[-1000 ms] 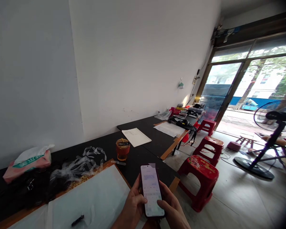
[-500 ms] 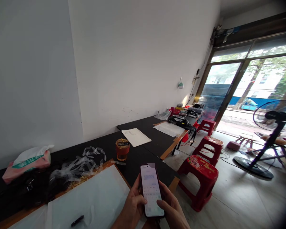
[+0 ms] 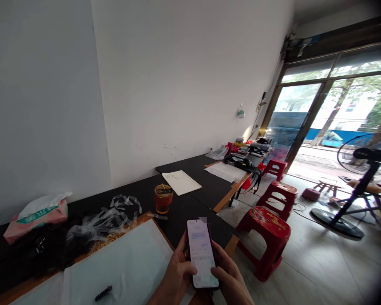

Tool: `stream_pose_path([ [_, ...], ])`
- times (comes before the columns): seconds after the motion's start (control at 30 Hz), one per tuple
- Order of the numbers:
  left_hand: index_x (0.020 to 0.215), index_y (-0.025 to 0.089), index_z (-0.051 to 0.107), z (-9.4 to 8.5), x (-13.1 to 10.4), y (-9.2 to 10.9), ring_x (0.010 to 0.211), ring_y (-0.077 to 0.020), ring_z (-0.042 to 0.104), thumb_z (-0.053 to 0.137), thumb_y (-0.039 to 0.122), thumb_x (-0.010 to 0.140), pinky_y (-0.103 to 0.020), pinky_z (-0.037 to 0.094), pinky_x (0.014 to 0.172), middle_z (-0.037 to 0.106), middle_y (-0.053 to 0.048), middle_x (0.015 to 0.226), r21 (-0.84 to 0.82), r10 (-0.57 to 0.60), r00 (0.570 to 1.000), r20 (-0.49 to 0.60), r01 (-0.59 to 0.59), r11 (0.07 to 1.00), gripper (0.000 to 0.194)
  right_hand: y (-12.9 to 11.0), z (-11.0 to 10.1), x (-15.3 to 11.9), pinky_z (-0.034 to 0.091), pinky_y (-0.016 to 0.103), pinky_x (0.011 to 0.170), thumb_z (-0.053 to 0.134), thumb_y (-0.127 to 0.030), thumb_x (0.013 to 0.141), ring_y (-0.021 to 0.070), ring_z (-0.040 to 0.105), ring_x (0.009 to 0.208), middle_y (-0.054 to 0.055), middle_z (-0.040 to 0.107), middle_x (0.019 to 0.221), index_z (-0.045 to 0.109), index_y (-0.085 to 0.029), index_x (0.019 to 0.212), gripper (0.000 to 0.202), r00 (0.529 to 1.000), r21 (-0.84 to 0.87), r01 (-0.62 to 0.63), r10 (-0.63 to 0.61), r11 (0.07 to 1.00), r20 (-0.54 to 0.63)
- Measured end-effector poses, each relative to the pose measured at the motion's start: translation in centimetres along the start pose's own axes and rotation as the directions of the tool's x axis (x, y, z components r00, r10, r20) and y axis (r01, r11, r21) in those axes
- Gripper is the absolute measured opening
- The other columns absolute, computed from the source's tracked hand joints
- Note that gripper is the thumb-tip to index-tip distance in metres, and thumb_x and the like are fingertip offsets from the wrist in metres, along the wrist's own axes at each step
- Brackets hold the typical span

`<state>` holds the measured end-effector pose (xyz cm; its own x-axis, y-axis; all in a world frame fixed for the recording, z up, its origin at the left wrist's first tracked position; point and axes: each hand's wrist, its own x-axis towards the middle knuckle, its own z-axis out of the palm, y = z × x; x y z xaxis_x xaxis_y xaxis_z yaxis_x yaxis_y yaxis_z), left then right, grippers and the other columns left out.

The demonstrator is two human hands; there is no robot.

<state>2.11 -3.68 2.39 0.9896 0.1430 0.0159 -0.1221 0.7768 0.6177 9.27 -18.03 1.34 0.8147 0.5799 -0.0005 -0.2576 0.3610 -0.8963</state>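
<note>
A lit smartphone (image 3: 200, 250) is held upright between both hands near the bottom centre, a keyboard and text showing on its screen. My left hand (image 3: 178, 271) wraps its left side, thumb over the lower screen edge. On the opposite side my right hand (image 3: 227, 271) grips the phone, its thumb at the lower right of the screen. The fingers behind the phone are hidden. To the left of the hands lies a pale sheet-covered board (image 3: 123, 262) with a small black object (image 3: 103, 293) on it.
On the black table (image 3: 180, 212) stand an orange-banded cup (image 3: 163, 199) and a white pad (image 3: 181, 182). Clear plastic strips (image 3: 104, 222) and a tissue pack (image 3: 36, 216) lie left. Red stools (image 3: 266, 237) and a standing fan (image 3: 352, 199) are on the right.
My right thumb has shifted slightly up and right by the screen edge. The left thumb has moved very little, and the phone stays in both hands.
</note>
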Motion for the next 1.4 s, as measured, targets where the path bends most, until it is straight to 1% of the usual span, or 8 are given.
stream_pose_path([
  [0.13, 0.153, 0.022, 0.022, -0.3, 0.1, -0.2, 0.105, -0.0288, 0.065, 0.051, -0.006, 0.05, -0.031, 0.046, 0.069, 0.074, -0.009, 0.104, -0.006, 0.008, 1.0, 0.003, -0.008, 1.0, 0.111, 0.1, -0.2, 0.0, 0.048, 0.05, 0.098, 0.068, -0.011, 0.061, 0.0373, 0.057, 0.126, 0.01, 0.069, 0.13, 0.063, -0.026, 0.129, 0.069, 0.999, 0.032, -0.013, 0.011, 0.999, 0.051],
  [0.27, 0.152, 0.023, 0.024, -0.6, 0.2, -0.3, 0.107, -0.0286, 0.064, 0.051, -0.008, 0.051, -0.034, 0.048, 0.081, 0.074, -0.009, 0.106, -0.04, 0.012, 1.0, 0.021, -0.011, 0.999, 0.11, 0.6, -0.7, 0.1, 0.047, 0.052, 0.101, 0.075, -0.014, 0.061, 0.0382, 0.053, 0.131, 0.01, 0.065, 0.136, 0.062, -0.027, 0.13, 0.072, 0.996, 0.055, 0.001, -0.006, 0.998, 0.089],
  [0.43, 0.153, 0.024, 0.023, -0.4, 0.1, -0.1, 0.11, -0.0292, 0.063, 0.052, -0.007, 0.051, -0.037, 0.047, 0.088, 0.073, -0.009, 0.11, -0.048, -0.004, 1.0, 0.004, 0.004, 0.999, 0.111, 1.0, -0.9, 0.4, 0.046, 0.052, 0.103, 0.08, -0.013, 0.06, 0.0376, 0.053, 0.13, 0.009, 0.063, 0.139, 0.06, -0.029, 0.131, 0.075, 0.994, 0.057, 0.007, -0.014, 0.998, 0.111],
  [0.57, 0.153, 0.023, 0.022, -0.1, 0.0, 0.1, 0.112, -0.03, 0.062, 0.052, -0.007, 0.05, -0.038, 0.047, 0.09, 0.074, -0.009, 0.108, -0.043, -0.002, 1.0, -0.002, 0.002, 0.999, 0.111, 0.7, -0.7, 0.3, 0.048, 0.052, 0.1, 0.081, -0.015, 0.062, 0.0384, 0.057, 0.125, 0.011, 0.063, 0.137, 0.06, -0.029, 0.131, 0.074, 0.995, 0.048, 0.004, -0.009, 0.999, 0.104],
  [0.77, 0.153, 0.02, 0.022, 0.3, 0.0, 0.3, 0.113, -0.0309, 0.062, 0.053, -0.007, 0.047, -0.038, 0.047, 0.09, 0.074, -0.009, 0.107, -0.037, 0.0, 1.0, -0.013, 0.0, 0.999, 0.113, 0.4, -0.5, 0.0, 0.049, 0.05, 0.098, 0.078, -0.013, 0.061, 0.0378, 0.058, 0.125, 0.01, 0.064, 0.136, 0.06, -0.029, 0.131, 0.075, 0.995, 0.009, 0.0, -0.001, 1.0, 0.099],
  [0.9, 0.152, 0.021, 0.023, 0.3, 0.0, 0.2, 0.112, -0.0312, 0.062, 0.053, -0.006, 0.047, -0.039, 0.047, 0.09, 0.074, -0.009, 0.108, -0.043, 0.002, 1.0, 0.0, -0.002, 0.999, 0.113, 0.4, -0.3, -0.1, 0.05, 0.049, 0.097, 0.077, -0.013, 0.062, 0.0373, 0.057, 0.126, 0.01, 0.066, 0.134, 0.059, -0.028, 0.132, 0.074, 0.993, 0.027, 0.007, -0.011, 1.0, 0.117],
  [1.2, 0.152, 0.024, 0.027, 0.1, 0.0, 0.2, 0.109, -0.0303, 0.063, 0.054, -0.005, 0.048, -0.037, 0.048, 0.085, 0.074, -0.008, 0.108, -0.013, -0.002, 1.0, -0.006, 0.002, 1.0, 0.111, 0.3, -0.2, 0.0, 0.05, 0.05, 0.097, 0.08, -0.016, 0.061, 0.0384, 0.056, 0.126, 0.012, 0.066, 0.132, 0.06, -0.026, 0.131, 0.074, 0.995, 0.052, 0.019, -0.024, 0.998, 0.101],
  [1.4, 0.151, 0.022, 0.028, 0.1, 0.1, 0.2, 0.106, -0.031, 0.064, 0.054, -0.005, 0.047, -0.036, 0.048, 0.081, 0.075, -0.009, 0.103, -0.022, 0.02, 1.0, 0.01, -0.02, 1.0, 0.11, 0.3, -0.2, -0.1, 0.049, 0.052, 0.097, 0.079, -0.019, 0.061, 0.0387, 0.055, 0.128, 0.011, 0.067, 0.131, 0.06, -0.027, 0.131, 0.073, 0.995, 0.006, 0.022, -0.023, 1.0, 0.094],
])
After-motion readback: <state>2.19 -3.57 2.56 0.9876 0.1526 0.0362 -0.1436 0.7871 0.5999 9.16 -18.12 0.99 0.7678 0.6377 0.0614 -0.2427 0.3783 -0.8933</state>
